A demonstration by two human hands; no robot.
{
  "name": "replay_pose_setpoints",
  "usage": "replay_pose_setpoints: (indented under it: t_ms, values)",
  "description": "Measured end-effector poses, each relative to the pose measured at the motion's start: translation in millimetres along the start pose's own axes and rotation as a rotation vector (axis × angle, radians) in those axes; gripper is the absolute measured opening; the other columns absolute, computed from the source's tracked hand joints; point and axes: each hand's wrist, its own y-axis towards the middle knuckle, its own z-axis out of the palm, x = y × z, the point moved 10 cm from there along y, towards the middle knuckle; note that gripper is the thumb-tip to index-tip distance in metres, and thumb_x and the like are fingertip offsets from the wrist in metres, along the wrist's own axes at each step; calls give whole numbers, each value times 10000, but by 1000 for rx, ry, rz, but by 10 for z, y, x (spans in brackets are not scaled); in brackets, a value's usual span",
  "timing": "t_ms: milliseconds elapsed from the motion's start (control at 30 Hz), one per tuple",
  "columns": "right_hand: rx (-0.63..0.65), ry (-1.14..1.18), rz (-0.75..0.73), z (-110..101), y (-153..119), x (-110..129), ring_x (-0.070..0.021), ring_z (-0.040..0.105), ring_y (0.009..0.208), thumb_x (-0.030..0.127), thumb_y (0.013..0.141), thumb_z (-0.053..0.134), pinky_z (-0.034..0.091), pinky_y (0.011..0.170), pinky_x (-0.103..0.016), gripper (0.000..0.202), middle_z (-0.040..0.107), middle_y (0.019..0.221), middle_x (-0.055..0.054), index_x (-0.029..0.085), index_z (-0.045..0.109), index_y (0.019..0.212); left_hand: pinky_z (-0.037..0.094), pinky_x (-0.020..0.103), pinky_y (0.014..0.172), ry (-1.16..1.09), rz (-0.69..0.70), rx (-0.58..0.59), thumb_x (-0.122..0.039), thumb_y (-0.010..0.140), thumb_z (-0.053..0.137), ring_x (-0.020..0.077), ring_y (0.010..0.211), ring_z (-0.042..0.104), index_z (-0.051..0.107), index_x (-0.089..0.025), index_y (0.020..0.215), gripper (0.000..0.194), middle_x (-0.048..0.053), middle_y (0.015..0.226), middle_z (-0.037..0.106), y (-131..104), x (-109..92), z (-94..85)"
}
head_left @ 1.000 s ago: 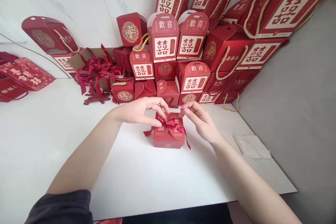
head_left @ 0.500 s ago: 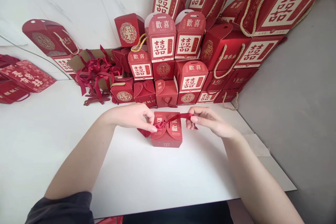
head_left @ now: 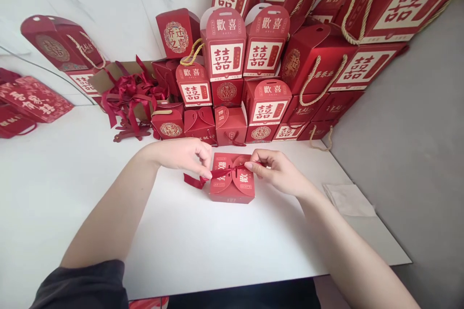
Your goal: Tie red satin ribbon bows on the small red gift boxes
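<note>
A small red gift box with folded petal flaps and pale characters rests on the white table. Across its top runs a dark red ribbon, threaded through the slots and crossing at the middle. My left hand pinches the ribbon near the box's left edge, and a loose tail hangs down beyond the fingers. At the right edge of the box, the thumb and forefinger of my right hand are closed on the other end of the ribbon. The ribbon between the hands looks taut.
Stacked red gift boxes, several with rope handles, line the back wall. A brown carton overflowing with red ribbons stands at the back left. Red bags lie farther left. White paper lies at the right beside the grey wall.
The ribbon has been drawn tighter over the box, and the bunched loop at its centre has shrunk. My right hand has come closer to the box; my left has shifted slightly left.
</note>
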Motion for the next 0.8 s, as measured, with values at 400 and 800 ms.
replay_pose_setpoints:
  t_ms: [400, 800]
  values:
    - [-18, 91, 43, -36, 4, -86, -89, 351, 561, 497, 907, 564, 286, 543, -244, 378, 432, 620, 49, 188, 475, 708, 437, 225, 707, -173, -141, 109, -474, 790, 682, 139, 740, 649, 689, -188, 907, 310, 16, 806, 753, 13, 257, 99]
    - [132, 75, 115, -75, 1, -208, -71, 332, 490, 545, 864, 602, 235, 449, -226, 418, 492, 588, 32, 179, 503, 687, 466, 250, 756, -123, -19, 138, -363, 755, 730, 151, 722, 650, 762, -212, 724, 158, 8, 722, 733, 3, 146, 97]
